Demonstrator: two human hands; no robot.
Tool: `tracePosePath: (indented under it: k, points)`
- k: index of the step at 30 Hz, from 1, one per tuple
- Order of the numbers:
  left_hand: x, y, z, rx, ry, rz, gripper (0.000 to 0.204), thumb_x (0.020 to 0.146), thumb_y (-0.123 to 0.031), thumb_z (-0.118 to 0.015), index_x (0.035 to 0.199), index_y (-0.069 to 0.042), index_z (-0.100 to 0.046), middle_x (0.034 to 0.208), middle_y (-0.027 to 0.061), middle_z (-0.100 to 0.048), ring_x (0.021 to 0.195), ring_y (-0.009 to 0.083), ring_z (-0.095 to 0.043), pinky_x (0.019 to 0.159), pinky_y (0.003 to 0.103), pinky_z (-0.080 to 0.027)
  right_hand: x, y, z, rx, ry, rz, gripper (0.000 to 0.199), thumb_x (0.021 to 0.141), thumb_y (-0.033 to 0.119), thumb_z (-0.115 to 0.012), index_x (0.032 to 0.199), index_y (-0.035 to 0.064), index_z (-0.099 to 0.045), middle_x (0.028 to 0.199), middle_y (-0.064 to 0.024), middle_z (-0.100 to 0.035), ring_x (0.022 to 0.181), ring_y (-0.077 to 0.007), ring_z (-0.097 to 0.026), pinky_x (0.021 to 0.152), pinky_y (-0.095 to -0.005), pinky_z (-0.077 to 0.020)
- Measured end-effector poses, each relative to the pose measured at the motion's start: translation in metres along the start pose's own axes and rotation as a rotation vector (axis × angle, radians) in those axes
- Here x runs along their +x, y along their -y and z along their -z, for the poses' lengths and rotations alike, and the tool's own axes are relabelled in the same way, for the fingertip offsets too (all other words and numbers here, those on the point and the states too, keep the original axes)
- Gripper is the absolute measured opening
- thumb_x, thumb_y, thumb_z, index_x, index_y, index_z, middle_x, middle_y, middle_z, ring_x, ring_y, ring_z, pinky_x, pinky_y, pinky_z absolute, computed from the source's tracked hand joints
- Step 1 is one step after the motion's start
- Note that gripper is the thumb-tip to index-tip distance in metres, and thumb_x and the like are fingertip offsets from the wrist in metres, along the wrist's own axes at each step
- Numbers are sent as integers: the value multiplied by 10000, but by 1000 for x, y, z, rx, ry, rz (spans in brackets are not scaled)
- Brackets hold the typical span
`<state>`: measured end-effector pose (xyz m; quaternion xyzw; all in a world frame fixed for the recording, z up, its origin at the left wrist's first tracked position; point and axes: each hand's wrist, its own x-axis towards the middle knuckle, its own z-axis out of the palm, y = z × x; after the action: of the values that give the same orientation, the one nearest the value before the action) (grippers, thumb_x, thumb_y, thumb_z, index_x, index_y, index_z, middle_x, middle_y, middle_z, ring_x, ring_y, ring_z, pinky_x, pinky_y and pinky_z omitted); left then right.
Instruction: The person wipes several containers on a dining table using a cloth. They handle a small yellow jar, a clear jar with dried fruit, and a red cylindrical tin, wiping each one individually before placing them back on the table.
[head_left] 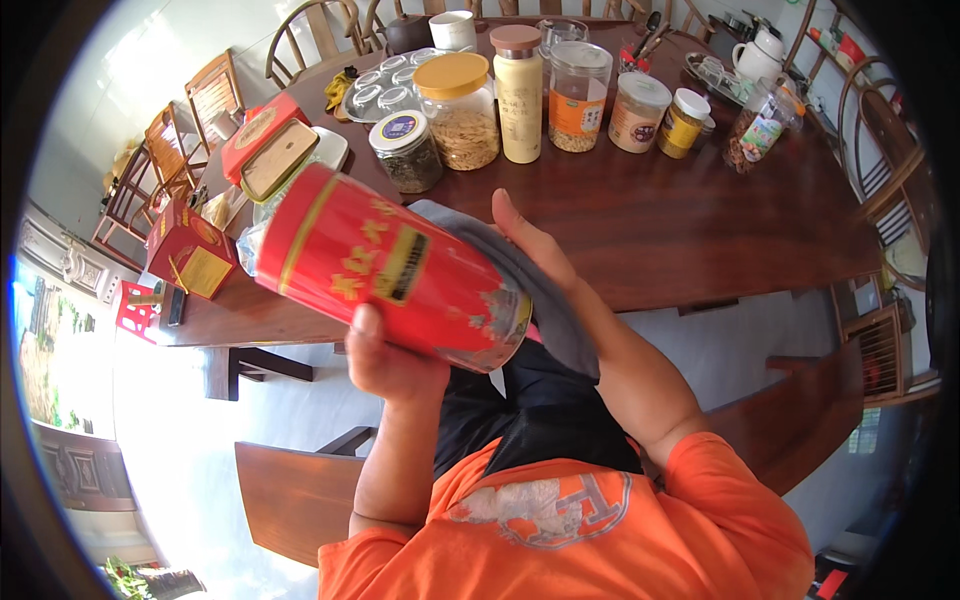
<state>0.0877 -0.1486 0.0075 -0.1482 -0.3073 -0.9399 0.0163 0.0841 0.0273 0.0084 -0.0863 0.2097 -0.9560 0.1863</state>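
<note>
My left hand [395, 365] is wrapped round a red tea tin [390, 270] with gold lettering and a gold band. The tin is held tilted above the table's near edge, one end raised to the left, with a patterned band at its lower right end. A dark grey cloth [565, 310] lies along the tin's far side and hangs past its lower end. My right hand [535, 240] presses the cloth against the tin, thumb pointing up; its other fingers are hidden behind the cloth.
Jars stand in a row beyond the tin on the dark wooden table [660, 230], among them a yellow-lidded jar [460, 110] and a cream bottle [518, 100]. Red boxes [190, 250] sit at the left. A wooden bench [300, 500] and several chairs surround the table.
</note>
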Motion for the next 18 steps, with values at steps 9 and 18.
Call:
tracePosePath:
  k: [9,18]
  points:
    - [10,28,6,174,-49,-296,718,1002,-501,-646,1496,-9,-472,1402,177,-632,1273,329,-656,1088,502,-541,-7,-73,-19,-30,-256,244,603,1125,486,-472,1499,16,-522,1447,-156,-633,1277,-274,-649,1122,-414,-531]
    - [11,17,12,744,169,-495,877,780,-142,-936,1503,48,-478,1361,172,-653,1165,282,-687,1012,446,-581,-31,-63,-32,370,-76,225,539,1159,421,-469,1506,10,-507,1489,-165,-595,1321,-284,-625,1168,-422,-493]
